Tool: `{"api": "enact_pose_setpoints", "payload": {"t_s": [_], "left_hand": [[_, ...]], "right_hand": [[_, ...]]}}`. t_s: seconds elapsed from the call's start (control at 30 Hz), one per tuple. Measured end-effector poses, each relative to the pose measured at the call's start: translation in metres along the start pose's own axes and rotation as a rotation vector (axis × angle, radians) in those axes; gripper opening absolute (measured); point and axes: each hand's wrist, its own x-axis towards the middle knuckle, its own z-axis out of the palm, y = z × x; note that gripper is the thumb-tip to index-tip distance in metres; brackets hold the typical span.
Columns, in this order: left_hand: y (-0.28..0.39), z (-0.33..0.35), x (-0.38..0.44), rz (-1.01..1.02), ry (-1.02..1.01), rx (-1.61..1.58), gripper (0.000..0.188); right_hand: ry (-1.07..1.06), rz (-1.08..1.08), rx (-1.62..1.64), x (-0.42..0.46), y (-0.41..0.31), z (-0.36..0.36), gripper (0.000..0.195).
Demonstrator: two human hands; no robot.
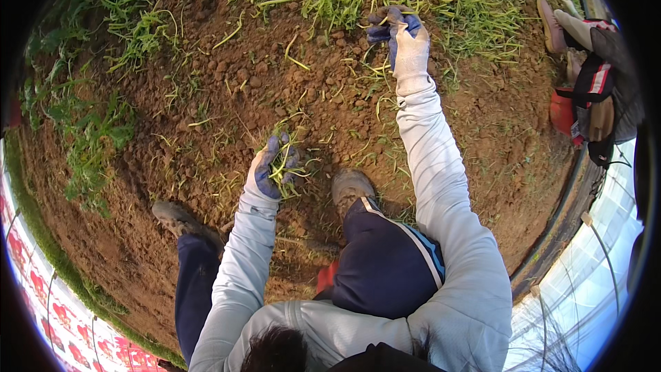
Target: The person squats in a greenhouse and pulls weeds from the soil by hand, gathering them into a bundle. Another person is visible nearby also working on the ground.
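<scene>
My left hand (276,165), in a white glove with a blue palm, is closed around a small bunch of green stems (284,163) with leaves and pale stalks sticking out. It hovers above the brown soil, left of my right shoe. My right hand (397,31), in the same kind of glove, reaches far forward to the near edge of a spread of cut green plants (335,2). Its fingers are curled at a few thin stems; whether they grip them is not clear. Loose yellow-green stems (297,54) lie scattered on the soil between the hands.
Leafy green plants (98,129) stand at the left. My shoes (352,188) are on the crumbly soil (258,82). At the right edge another person (614,62) is partly visible beside a red container (565,113). Plastic sheeting (583,268) curves along the lower right.
</scene>
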Motion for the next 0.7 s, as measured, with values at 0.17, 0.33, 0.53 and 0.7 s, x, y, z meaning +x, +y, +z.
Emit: {"api": "enact_pose_setpoints", "payload": {"t_s": [0.17, 0.33, 0.53, 0.7], "left_hand": [[0.002, -0.005, 0.005, -0.031, -0.048, -0.017, 0.044], [0.004, -0.005, 0.003, -0.018, -0.011, 0.051, 0.038], [0.008, 0.001, 0.002, -0.006, 0.004, 0.071, 0.032], [0.011, 0.015, 0.003, 0.01, -0.013, 0.15, 0.035]], "right_hand": [[0.217, -0.11, -1.123, 0.044, 0.006, -0.036, 0.07], [-0.058, 0.0, -1.323, 0.085, 0.009, -0.015, 0.072], [-0.041, -0.041, -1.431, 0.099, 0.018, -0.022, 0.055], [0.057, -0.12, -1.504, 0.081, 0.023, -0.009, 0.042]]}}
